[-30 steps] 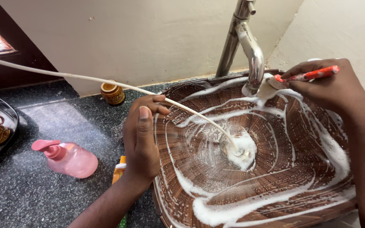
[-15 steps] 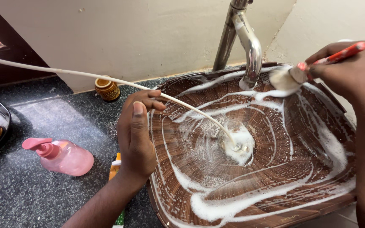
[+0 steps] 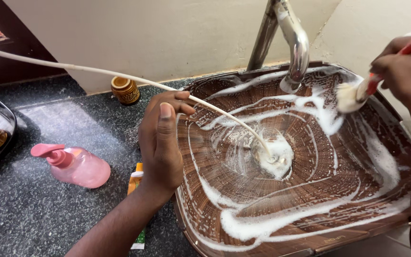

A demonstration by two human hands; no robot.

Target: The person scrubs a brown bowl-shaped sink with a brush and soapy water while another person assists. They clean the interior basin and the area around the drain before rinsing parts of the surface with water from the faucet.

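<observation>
Right hand (image 3: 407, 71) scrubs foamy brown sink (image 3: 310, 200) with red-handled brush (image 3: 357, 95).

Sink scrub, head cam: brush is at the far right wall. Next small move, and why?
Probably drag the brush down the right wall of the sink. The right hand has its foamy head on the upper right side, near the tap, and foam streaks cover the basin. The left hand rests on the left rim beside the white hose.
</observation>
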